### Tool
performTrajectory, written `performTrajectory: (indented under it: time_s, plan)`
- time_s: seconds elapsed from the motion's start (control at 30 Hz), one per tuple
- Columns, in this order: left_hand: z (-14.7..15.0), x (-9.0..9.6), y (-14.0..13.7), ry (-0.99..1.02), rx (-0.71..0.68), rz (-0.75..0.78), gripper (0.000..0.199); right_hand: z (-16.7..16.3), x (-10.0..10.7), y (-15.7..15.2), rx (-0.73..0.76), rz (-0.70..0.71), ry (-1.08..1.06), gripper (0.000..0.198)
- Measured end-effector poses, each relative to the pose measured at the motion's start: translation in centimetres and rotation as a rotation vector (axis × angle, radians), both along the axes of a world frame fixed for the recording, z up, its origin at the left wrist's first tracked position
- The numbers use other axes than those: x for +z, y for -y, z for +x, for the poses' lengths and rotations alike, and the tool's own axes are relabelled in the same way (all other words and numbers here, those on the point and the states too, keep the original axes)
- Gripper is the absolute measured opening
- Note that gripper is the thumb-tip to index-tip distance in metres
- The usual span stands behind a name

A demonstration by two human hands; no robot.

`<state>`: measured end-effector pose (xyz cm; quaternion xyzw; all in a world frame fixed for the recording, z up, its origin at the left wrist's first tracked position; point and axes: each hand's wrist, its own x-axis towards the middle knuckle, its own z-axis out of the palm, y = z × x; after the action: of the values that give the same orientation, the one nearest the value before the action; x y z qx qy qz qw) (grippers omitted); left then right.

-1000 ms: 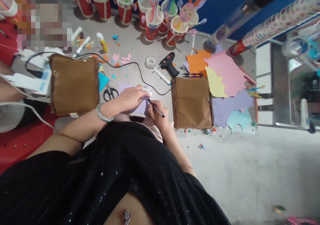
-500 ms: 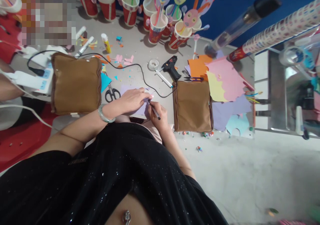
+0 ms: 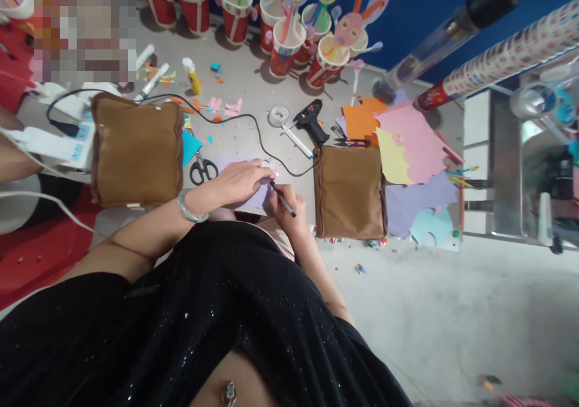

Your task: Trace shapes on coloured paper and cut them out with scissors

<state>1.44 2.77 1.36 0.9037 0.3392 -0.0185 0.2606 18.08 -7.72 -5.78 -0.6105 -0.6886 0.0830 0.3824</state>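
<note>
- Black top [image 3: 217,298], yours, with glints of sparkle: lay nearest.
- Bracelet [image 3: 192,210], pale: circled your left wrist.
- Right hand [image 3: 289,221], yours: fingers closed around the pen, its tip forward near your left fingertips.
- Pen [image 3: 284,199], one, dark and slim: stood tilted in your right grip, above the purple sheet's right edge.
- Left hand [image 3: 239,182], yours: fingers stretched out over the sheet; whether they pinched anything, one could not tell.
- Purple sheet [image 3: 259,199], one: lay on the table before you, partly hidden under your left hand.
- Brown pads, two: one [image 3: 138,154] to your left, one [image 3: 350,193] to your right, both well apart from your hands.
- Scissors [image 3: 203,167], black-handled: between the left pad and your left hand.
- Coloured papers [image 3: 411,138], pink uppermost: piled beyond the right pad's outer side.
- Glue gun [image 3: 310,120], black: lay ahead of your right hand; tape roll [image 3: 279,123] just beside it.
- Glue stick [image 3: 192,76], yellow, white-capped: stood farther off among paper scraps.
- Red cups [image 3: 287,51], several, some with paper faces: ranged along the table's [image 3: 253,87] far side.
</note>
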Motion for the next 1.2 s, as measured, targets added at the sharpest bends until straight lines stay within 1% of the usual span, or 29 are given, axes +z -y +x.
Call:
performTrajectory:
  time_s: [0.17, 0.43, 0.7, 0.93, 1.2]
  plan:
    - [-0.1, -0.31, 0.05, 0.012, 0.0, 0.006, 0.044, 0.09, 0.13, 0.32, -0.038, -0.076, -0.044, 0.026]
    - [-0.09, -0.08, 0.07, 0.0, 0.0, -0.013, 0.048, 0.47, 0.63, 0.56, -0.079, -0.125, -0.11, 0.019]
    - [0.03, 0.49, 0.08, -0.021, -0.002, -0.042, 0.047, 0.52, 0.77, 0.33, -0.124, -0.121, -0.197, 0.016]
    - [0.0, 0.37, 0.08, -0.018, -0.007, -0.037, 0.048, 0.54, 0.91, 0.34, -0.143, -0.116, -0.223, 0.015]
    - [0.03, 0.33, 0.07, -0.047, -0.001, -0.043, 0.051, 0.59, 0.45, 0.33, -0.173, -0.129, -0.255, 0.019]
